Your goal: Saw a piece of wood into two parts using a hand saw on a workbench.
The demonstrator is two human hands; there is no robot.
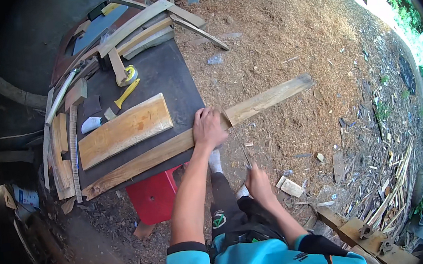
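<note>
A long narrow wooden board point(269, 98) lies slantwise across the dark table's point(178, 74) near right corner, its right part jutting past the edge over the ground. My left hand point(209, 129) is closed over the board close to that edge, pressing it down. In my right hand point(260, 184) is a handsaw point(240, 142), gripped by its handle. Its thin blade runs up to the board, just right of my left hand, and crosses it. My fingers hide most of the saw's handle. A wider, thicker plank point(125, 130) rests on the table beside the long board.
A yellow-handled brush point(128, 94), a yellow tape roll point(128, 75) and a white cup-like piece point(91, 124) are on the table. Wood strips point(143, 29) pile along its far and left sides. A red plastic stool point(153, 198) stands below; sawdust point(284, 38) and offcuts cover the ground.
</note>
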